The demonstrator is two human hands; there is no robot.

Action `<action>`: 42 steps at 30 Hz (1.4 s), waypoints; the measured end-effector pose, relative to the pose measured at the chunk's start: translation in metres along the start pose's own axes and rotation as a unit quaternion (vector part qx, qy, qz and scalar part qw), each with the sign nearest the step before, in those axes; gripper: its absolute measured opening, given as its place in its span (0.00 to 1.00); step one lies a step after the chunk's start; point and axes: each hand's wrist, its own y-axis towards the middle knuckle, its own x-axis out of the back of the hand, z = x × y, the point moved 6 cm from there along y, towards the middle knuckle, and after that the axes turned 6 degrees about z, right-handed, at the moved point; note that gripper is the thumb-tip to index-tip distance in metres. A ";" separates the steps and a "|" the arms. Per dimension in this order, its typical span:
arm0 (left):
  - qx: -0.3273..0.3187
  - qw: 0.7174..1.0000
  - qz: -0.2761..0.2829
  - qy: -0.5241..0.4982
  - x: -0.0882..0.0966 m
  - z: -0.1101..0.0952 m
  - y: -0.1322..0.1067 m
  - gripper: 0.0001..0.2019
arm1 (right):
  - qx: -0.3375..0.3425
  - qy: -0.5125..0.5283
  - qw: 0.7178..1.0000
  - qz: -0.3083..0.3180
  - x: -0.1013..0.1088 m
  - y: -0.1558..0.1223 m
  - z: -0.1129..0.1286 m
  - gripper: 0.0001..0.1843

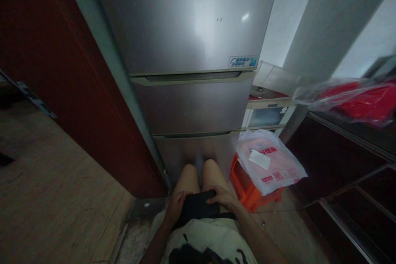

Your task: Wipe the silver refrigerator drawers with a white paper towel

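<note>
I look down along my body in front of a tall silver fridge [192,37] whose doors are closed. My left hand [175,208] and my right hand [223,198] both rest at my waist on a dark object [198,207], seemingly the dark fabric of my shorts. My bare knees show just beyond the hands, close to the fridge's lowest drawer [198,148]. Whether the fingers actually grip the dark fabric is unclear in the dim light.
An orange plastic stool [247,192] stands right of my legs with a white and red plastic bag [269,161] on it. A dark red door [62,82] is on the left. A counter with a red bagged item [355,101] is at right.
</note>
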 end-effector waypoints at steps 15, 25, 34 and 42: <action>0.003 1.000 -0.009 -0.020 0.001 0.007 0.002 0.30 | 0.010 0.003 1.000 0.023 -0.002 0.003 0.000 0.33; 0.009 0.999 -0.005 -0.031 0.000 0.011 0.002 0.30 | 0.035 0.007 0.998 0.057 -0.009 -0.006 0.017 0.35; 0.006 1.000 -0.003 -0.015 0.001 0.005 0.001 0.31 | 0.026 -0.004 0.999 0.041 -0.008 -0.007 0.015 0.31; -0.004 1.000 -0.004 -0.008 0.000 0.008 0.001 0.29 | 0.036 -0.017 0.999 0.033 -0.006 -0.004 0.013 0.30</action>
